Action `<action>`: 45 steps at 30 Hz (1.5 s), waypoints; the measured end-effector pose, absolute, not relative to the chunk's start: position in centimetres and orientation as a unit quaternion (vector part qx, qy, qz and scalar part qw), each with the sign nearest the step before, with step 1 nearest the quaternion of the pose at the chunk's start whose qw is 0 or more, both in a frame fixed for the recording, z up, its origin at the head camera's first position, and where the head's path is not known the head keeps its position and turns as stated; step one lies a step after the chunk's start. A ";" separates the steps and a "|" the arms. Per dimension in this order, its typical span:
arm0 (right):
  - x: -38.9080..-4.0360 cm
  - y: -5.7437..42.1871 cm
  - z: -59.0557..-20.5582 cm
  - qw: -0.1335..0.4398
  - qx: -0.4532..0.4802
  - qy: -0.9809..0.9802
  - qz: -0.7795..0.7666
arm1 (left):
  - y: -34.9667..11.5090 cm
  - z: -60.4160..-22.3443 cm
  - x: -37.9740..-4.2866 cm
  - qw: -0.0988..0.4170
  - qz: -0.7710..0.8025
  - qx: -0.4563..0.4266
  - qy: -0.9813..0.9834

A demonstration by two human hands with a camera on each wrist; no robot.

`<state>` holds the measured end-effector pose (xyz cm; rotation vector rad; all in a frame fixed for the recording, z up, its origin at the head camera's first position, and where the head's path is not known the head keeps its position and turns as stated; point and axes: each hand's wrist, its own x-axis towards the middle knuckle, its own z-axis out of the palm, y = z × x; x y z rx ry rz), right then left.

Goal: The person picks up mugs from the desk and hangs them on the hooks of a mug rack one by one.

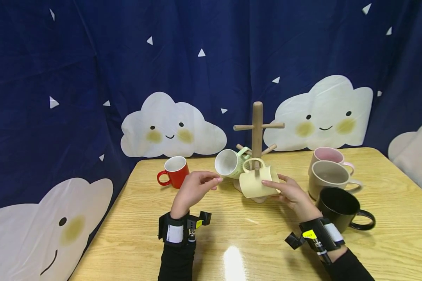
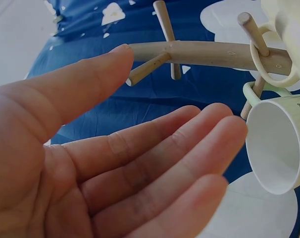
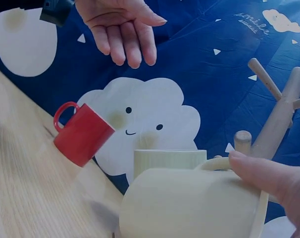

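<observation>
My right hand (image 1: 292, 194) grips a cream mug (image 1: 254, 183) near its rim, thumb along its side. The mug lies sideways at the front of a wooden mug tree (image 1: 257, 132), and its handle loops around a lower peg in the left wrist view. A pale green mug (image 1: 227, 163) hangs by its handle from another lower peg, its mouth turned toward the left. My left hand (image 1: 196, 189) hovers to the left of the green mug, fingers relaxed and holding nothing. The upper pegs of the mug tree bear no mugs.
A red mug (image 1: 178, 174) stands on the wooden table (image 1: 133, 234) behind my left hand. To the right, a pink mug (image 1: 328, 155), a beige mug (image 1: 328, 177) and a black mug (image 1: 340, 207) stand in a row beside my right forearm. A dark blue curtain (image 1: 211, 74) hangs behind.
</observation>
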<state>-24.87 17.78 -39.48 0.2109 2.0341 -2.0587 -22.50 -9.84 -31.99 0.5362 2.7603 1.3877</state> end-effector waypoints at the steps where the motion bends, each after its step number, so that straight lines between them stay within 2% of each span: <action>1: -24.9 17.7 -39.5 0.123 0.072 0.695 -0.705 | -9.8 -32.0 -22.5 0.004 0.443 0.171 0.880; 11: -24.7 18.1 -38.9 0.129 0.078 0.714 -0.684 | -9.8 -32.1 -22.6 0.006 0.444 0.172 0.880; 20: -24.0 21.8 -36.3 0.070 0.084 0.667 -0.737 | -10.6 -32.0 -22.7 -0.003 0.450 0.149 0.881; 31: -23.5 23.7 -35.1 0.034 0.055 0.662 -0.746 | -11.1 -32.0 -22.9 -0.007 0.447 0.133 0.885; 34: -23.0 24.0 -34.8 -0.011 0.033 0.698 -0.715 | -11.1 -32.0 -22.9 -0.009 0.443 0.126 0.888; 37: -22.7 24.2 -34.8 -0.103 -0.001 0.741 -0.663 | -11.1 -32.0 -22.8 -0.011 0.440 0.117 0.890; 41: -21.7 23.8 -33.9 -0.231 -0.018 0.836 -0.497 | -11.1 -32.0 -22.8 -0.014 0.433 0.115 0.894; 43: -21.0 23.5 -33.2 -0.264 -0.025 0.883 -0.388 | -11.1 -32.0 -22.9 -0.017 0.425 0.115 0.898; 45: -20.7 23.5 -33.0 -0.268 -0.039 0.918 -0.290 | -11.1 -32.1 -23.0 -0.019 0.418 0.114 0.901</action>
